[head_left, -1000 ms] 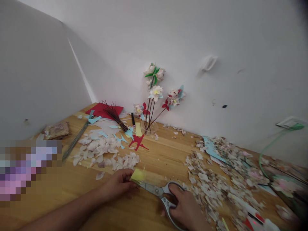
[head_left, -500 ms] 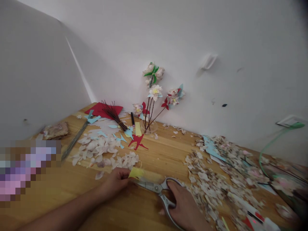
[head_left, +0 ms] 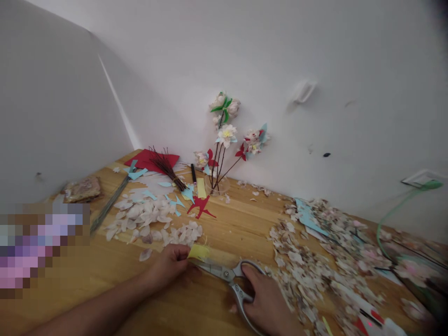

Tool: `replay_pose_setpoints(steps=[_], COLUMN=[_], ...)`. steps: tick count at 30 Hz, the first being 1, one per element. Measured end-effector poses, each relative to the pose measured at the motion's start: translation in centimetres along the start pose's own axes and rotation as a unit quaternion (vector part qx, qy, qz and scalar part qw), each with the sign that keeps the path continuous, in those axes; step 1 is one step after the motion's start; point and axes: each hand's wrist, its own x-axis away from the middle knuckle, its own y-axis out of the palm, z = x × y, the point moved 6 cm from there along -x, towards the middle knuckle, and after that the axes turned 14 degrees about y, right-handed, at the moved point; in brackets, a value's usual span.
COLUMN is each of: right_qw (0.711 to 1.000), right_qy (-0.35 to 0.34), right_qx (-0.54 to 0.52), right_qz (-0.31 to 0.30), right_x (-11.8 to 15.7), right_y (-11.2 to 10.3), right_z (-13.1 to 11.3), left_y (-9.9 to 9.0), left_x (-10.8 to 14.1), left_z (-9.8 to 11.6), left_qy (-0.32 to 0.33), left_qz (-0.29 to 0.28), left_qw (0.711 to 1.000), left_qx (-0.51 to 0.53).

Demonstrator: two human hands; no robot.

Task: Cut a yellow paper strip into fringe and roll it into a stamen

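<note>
Now, left hand [head_left: 174,263]: pinching the left end of a yellow paper [head_left: 198,252].
Right hand [head_left: 268,298]: gripping the scissors [head_left: 227,274] by their handles; the blades point left, close along the paper's lower edge, contact unclear.
Yellow paper: low centre, just right of the left hand, nearer than the white petals [head_left: 147,212].
Flowers [head_left: 227,134]: on stems in 1 clear cup [head_left: 226,186] near the wall [head_left: 273,56].
Twigs [head_left: 168,170]: 1 bundle, partly over red paper [head_left: 136,160].
</note>
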Motion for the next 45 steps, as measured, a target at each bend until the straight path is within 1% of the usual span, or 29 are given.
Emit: replay_pose_setpoints(steps=[8, 12, 17, 25, 28, 33, 37, 45], right_qw=[1.0, 1.0, 1.0, 1.0, 1.0, 1.0, 0.999, 1.0], right_qy=[0.003, 0.01, 0.001, 0.011, 0.012, 0.02, 0.016, 0.022], right_qx=[-0.007, -0.007, -0.013, -0.025, -0.024, -0.02, -0.035, -0.015], right_qz=[-0.006, 0.002, 0.014, 0.005, -0.009, -0.01, -0.015, -0.003], right_x=[-0.15, -0.16, -0.17, -0.11, 0.04, -0.05, -0.15, 0.09], right_y=[-0.06, 0.15, 0.25, -0.19, -0.37, -0.48, -0.39, -0.54], right_z=[0.0, 0.23, 0.36, 0.45, 0.41, 0.54, 0.52, 0.69], left_y=[-0.02, 0.03, 0.06, 0.16, 0.24, 0.17, -0.04, -0.16], left_x=[-0.12, -0.11, -0.02, -0.07, -0.03, -0.04, -0.12, -0.12], left_z=[0.22, 0.1, -0.05, -0.07, -0.22, -0.37, -0.48, -0.4], left_qy=[0.0, -0.006, -0.015, -0.017, -0.018, -0.014, -0.013, -0.014], left_qz=[0.009, 0.014, 0.018, 0.005, 0.001, -0.019, -0.038, -0.014], left_qw=[1.0, 1.0, 0.999, 0.999, 0.999, 0.999, 0.999, 1.0], left_qx=[0.015, 0.025, 0.035, 0.05, 0.05, 0.046, 0.036, 0.021])
